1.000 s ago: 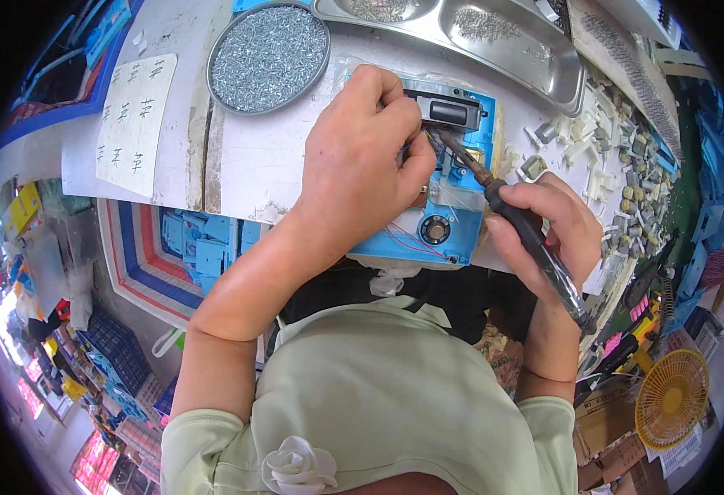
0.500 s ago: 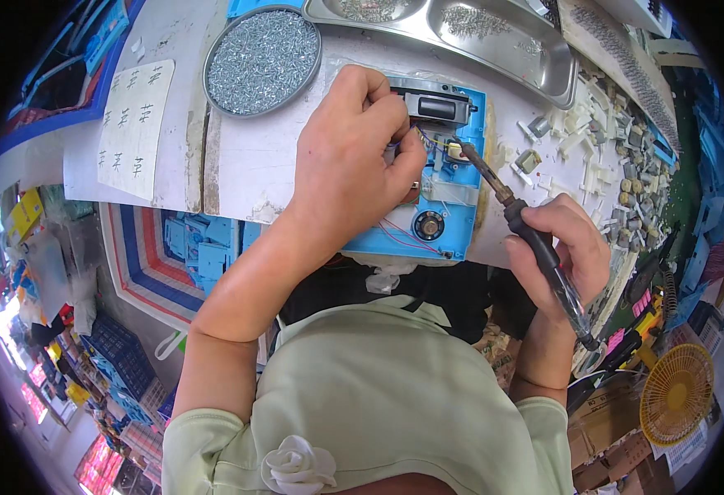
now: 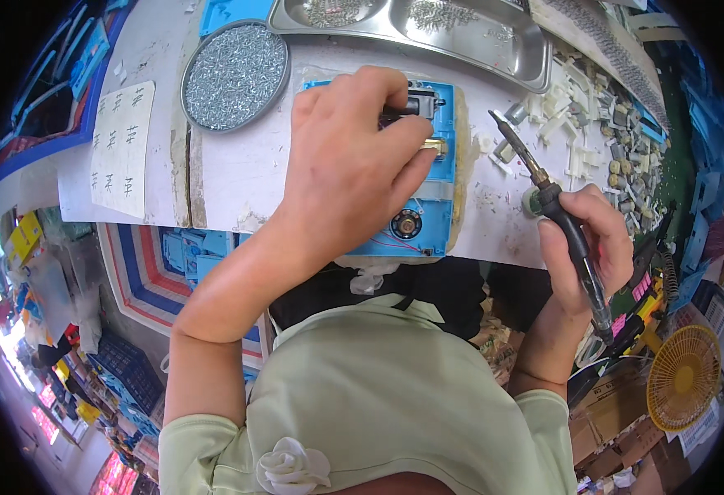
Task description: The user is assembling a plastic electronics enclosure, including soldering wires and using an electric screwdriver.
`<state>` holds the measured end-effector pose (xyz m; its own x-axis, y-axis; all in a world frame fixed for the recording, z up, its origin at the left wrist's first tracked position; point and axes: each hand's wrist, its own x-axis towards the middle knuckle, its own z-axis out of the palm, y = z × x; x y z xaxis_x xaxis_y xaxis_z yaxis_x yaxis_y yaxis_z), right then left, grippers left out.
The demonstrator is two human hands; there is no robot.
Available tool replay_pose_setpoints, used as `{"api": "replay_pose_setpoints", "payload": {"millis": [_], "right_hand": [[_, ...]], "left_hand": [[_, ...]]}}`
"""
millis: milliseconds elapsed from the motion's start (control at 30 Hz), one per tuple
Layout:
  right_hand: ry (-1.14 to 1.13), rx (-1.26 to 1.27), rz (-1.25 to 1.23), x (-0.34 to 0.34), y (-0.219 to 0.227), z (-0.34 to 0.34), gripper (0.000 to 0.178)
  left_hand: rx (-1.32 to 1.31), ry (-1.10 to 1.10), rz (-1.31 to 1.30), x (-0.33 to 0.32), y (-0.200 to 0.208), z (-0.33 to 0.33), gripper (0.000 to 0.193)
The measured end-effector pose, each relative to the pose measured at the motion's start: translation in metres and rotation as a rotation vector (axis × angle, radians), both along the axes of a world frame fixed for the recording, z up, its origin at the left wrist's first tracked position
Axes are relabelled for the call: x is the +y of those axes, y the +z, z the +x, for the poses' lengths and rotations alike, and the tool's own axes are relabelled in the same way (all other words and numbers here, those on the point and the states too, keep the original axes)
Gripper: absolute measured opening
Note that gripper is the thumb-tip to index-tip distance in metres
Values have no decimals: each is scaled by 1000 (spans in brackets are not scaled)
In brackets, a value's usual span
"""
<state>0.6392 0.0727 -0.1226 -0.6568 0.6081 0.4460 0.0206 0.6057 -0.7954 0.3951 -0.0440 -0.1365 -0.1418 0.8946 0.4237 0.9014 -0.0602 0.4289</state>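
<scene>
A light blue plastic casing (image 3: 439, 212) lies on the worktable in front of me, with a round speaker (image 3: 406, 223), thin red wires, a black part (image 3: 422, 102) and a gold-coloured metal piece (image 3: 436, 147) in it. My left hand (image 3: 350, 157) bends over the casing, its fingers curled down at the black part. What the fingertips pinch is hidden beneath the hand. To the right of the casing, my right hand (image 3: 595, 239) grips a soldering iron (image 3: 575, 231) by its black handle. Its tip points up and away from me, apart from the casing.
A round dish of small screws (image 3: 236, 76) stands at the back left, beside a metal tray (image 3: 461, 51) with small parts. Loose white and grey pieces (image 3: 581, 124) cover the right side. A marked paper sheet (image 3: 123, 153) lies left. A yellow fan (image 3: 684, 378) stands lower right.
The soldering iron has moved from over the casing's parts to the right, its tip now clear of them. My left hand has shifted over the black part and covers more of the casing.
</scene>
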Motion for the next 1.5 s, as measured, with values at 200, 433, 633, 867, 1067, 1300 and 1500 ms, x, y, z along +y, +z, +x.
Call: {"api": "replay_pose_setpoints", "payload": {"millis": [200, 433, 633, 867, 1067, 1300, 1500], "right_hand": [[-30, -1, 38, -1, -2, 4, 38], [-96, -23, -12, -5, -7, 23, 38], [-48, -4, -46, -13, -9, 7, 36], [-69, 13, -96, -22, -12, -3, 36], [64, 138, -150, -16, -12, 12, 35], [197, -102, -217, -24, -9, 8, 27], [230, -149, -209, -26, -8, -1, 25]], "left_hand": [[77, -85, -33, 4, -6, -7, 19], [-36, -313, -47, -12, 4, -14, 26], [-139, -344, -92, -17, -10, -5, 25], [-766, -120, -407, -16, -1, -5, 17], [-340, -435, -234, -23, -7, -18, 19], [-270, -402, -221, -27, -7, -13, 23], [-237, -398, -217, -27, -7, -13, 25]]}}
